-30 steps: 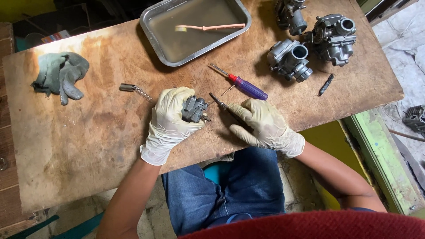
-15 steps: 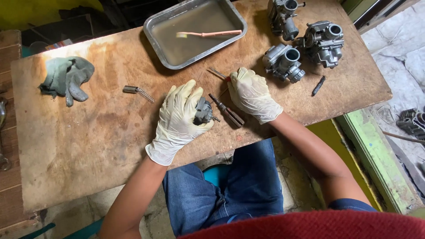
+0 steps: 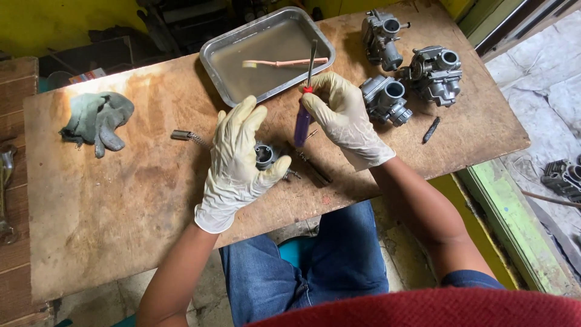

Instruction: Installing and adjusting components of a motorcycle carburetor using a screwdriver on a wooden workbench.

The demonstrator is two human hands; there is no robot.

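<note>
— Two gloved hands, but what do they hold?
— Left hand (image 3: pixel 239 163) cups a small carburetor part (image 3: pixel 264 154) low over the counter (image 3: pixel 121 200), fingers curled around it so its opening faces up. Right hand (image 3: pixel 345 118) has its fingers closed on a purple screwdriver (image 3: pixel 302 118), shaft pointing away.
— And the rest?
— Three carburetors (image 3: pixel 387 100) wait beside the metal tray (image 3: pixel 215 63), within reach.

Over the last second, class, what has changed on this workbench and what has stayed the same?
The right hand reached up, took the purple-handled screwdriver off the board and now holds it raised, tip up. The left hand kept its grip on the small carburetor part. The tray, toothbrush and three carburetors stayed put.
</note>
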